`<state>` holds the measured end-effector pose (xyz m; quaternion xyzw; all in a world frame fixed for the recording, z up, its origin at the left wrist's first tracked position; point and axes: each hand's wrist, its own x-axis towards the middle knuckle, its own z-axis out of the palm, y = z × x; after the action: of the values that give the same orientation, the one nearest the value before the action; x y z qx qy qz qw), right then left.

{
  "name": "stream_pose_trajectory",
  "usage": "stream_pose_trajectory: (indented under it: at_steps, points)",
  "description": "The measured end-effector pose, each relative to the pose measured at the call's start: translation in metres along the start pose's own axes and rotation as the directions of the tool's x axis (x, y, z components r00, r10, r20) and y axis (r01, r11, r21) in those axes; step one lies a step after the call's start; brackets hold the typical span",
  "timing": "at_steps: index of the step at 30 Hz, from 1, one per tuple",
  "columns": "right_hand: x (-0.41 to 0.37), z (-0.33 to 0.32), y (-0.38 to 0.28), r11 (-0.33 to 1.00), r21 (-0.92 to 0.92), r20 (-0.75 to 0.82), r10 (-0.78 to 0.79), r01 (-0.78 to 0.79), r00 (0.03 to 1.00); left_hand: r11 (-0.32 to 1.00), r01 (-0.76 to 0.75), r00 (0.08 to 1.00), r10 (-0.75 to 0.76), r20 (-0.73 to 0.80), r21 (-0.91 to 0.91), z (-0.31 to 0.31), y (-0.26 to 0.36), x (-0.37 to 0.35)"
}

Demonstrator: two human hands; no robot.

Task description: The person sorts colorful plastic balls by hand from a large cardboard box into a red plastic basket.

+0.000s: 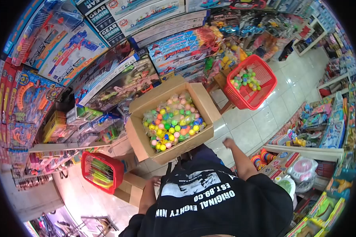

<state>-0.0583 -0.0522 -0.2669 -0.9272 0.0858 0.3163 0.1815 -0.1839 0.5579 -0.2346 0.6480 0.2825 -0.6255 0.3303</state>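
My right hand (228, 143) hangs over the tiled floor, just right of an open cardboard box (146, 152). Its fingers look curled in, and no object shows in them. My left hand (156, 181) is low beside my black shirt (209, 197), near the box's lower left side; its fingers are partly hidden. Inside the box lie many small colorful balls (172, 124) in yellow, green, pink, orange and blue, some seemingly in clear plastic. Neither hand touches the box.
A red basket (265, 73) with more small balls is at the upper right, by a wooden stool (221, 81). Another red basket (116, 173) with yellow-green packs stands left, near a cardboard carton (130, 187). Toy shelves line both sides; boxed Spider-Man toys (182, 49) are ahead.
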Motion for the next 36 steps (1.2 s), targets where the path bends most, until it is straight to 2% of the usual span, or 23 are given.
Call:
stream_pose_trajectory:
  at_steps: [1, 2, 3, 4, 5, 6, 7, 8, 9, 10, 11, 13, 15, 17, 18, 22, 26, 28, 29, 31, 32, 35, 36]
  points:
    - [-0.044, -0.014, -0.012, 0.926, 0.175, 0.314, 0.269, -0.334, 0.910, 0.995, -0.096, 0.994, 0.094, 0.062, 0.028, 0.010, 0.002, -0.019]
    - [-0.058, 0.026, 0.016, 0.886, 0.170, 0.411, 0.333, -0.431, 0.849, 0.993, -0.112, 0.992, 0.109, 0.068, 0.041, 0.023, -0.011, 0.013]
    - [-0.048, 0.104, 0.078, 0.889, 0.194, 0.496, 0.276, -0.415, 0.823, 0.566, -0.636, 0.689, 0.723, 0.055, 0.524, 0.023, -0.015, 0.019]
    - [-0.073, 0.120, 0.083, 0.866, 0.185, 0.512, 0.318, -0.464, 0.798, 0.933, -0.360, 0.918, 0.357, -0.172, 0.013, 0.028, 0.010, -0.021]
    - [-0.120, 0.087, 0.064, 0.962, 0.021, 0.440, 0.236, -0.273, 0.867, 0.889, -0.405, 0.885, 0.323, -0.335, -0.213, 0.040, 0.002, -0.001]
    - [-0.154, 0.072, 0.048, 0.928, 0.014, 0.465, 0.323, -0.372, 0.824, 0.881, -0.419, 0.878, 0.330, -0.347, -0.222, 0.045, 0.002, 0.010]
    - [-0.169, 0.074, 0.046, 0.921, 0.017, 0.456, 0.340, -0.390, 0.823, 0.873, -0.431, 0.871, 0.336, -0.359, -0.229, 0.049, 0.004, 0.018]
    - [-0.187, 0.082, 0.048, 0.926, -0.007, 0.456, 0.339, -0.378, 0.823, 0.872, -0.436, 0.872, 0.349, -0.344, -0.220, 0.050, 0.011, 0.016]
    - [-0.207, 0.094, 0.053, 0.930, -0.032, 0.461, 0.338, -0.365, 0.821, 0.926, -0.338, 0.925, 0.294, -0.242, -0.167, 0.049, 0.020, 0.006]
    - [-0.210, 0.120, 0.079, 0.990, -0.098, 0.482, 0.140, -0.105, 0.865, 0.966, -0.240, 0.964, 0.224, -0.144, -0.101, 0.049, 0.029, -0.001]
    - [-0.224, 0.115, 0.076, 0.988, -0.097, 0.479, 0.154, -0.123, 0.864, 0.966, -0.241, 0.965, 0.229, -0.130, -0.090, 0.050, 0.032, 0.001]
    - [-0.238, 0.092, 0.054, 0.886, 0.174, 0.454, 0.315, -0.429, 0.833, 0.975, -0.224, 0.969, 0.224, -0.101, 0.009, 0.043, 0.042, 0.007]
    - [-0.238, 0.077, 0.049, 0.881, 0.197, 0.411, 0.324, -0.430, 0.852, 0.974, -0.213, 0.971, 0.220, -0.098, 0.076, 0.039, 0.057, 0.009]
    - [-0.247, 0.050, 0.035, 0.904, 0.264, 0.172, 0.298, -0.335, 0.939, 0.953, -0.303, 0.935, 0.301, -0.185, 0.016, 0.039, 0.071, 0.016]
    - [-0.251, 0.045, 0.030, 0.883, 0.322, -0.011, 0.363, -0.341, 0.932, 0.952, -0.306, 0.933, 0.300, -0.196, 0.003, 0.041, 0.083, 0.007]
    - [-0.244, 0.045, 0.058, 0.802, 0.526, -0.138, 0.410, -0.284, 0.902, 0.936, -0.325, 0.921, 0.346, -0.180, 0.138, 0.049, 0.121, 0.009]
    - [-0.248, 0.046, 0.106, 0.756, 0.576, -0.088, 0.434, -0.309, 0.897, 0.946, -0.309, 0.920, 0.324, -0.222, 0.100, 0.075, 0.163, 0.003]
    - [-0.253, 0.052, 0.140, 0.717, 0.587, 0.046, 0.434, -0.376, 0.900, 0.949, -0.270, 0.933, 0.300, -0.198, 0.165, 0.093, 0.184, 0.003]
    - [-0.255, 0.055, 0.156, 0.718, 0.587, 0.049, 0.429, -0.373, 0.902, 0.950, -0.267, 0.933, 0.297, -0.203, 0.162, 0.103, 0.192, 0.004]
    - [-0.260, 0.063, 0.190, 0.688, 0.558, 0.139, 0.474, -0.464, 0.869, 0.832, -0.380, 0.884, 0.455, -0.105, 0.405, 0.117, 0.208, 0.021]
    - [-0.251, 0.086, 0.222, 0.715, 0.563, 0.160, 0.398, -0.415, 0.903, 0.836, -0.373, 0.880, 0.457, -0.133, 0.403, 0.126, 0.219, 0.027]
    - [-0.232, 0.132, 0.295, 0.646, 0.598, 0.265, 0.400, -0.475, 0.878, 0.903, -0.311, 0.909, 0.374, -0.183, 0.297, 0.158, 0.263, 0.017]
    - [-0.241, 0.119, 0.293, 0.639, 0.602, 0.275, 0.396, -0.478, 0.876, 0.869, -0.362, 0.875, 0.442, -0.198, 0.339, 0.165, 0.277, 0.020]
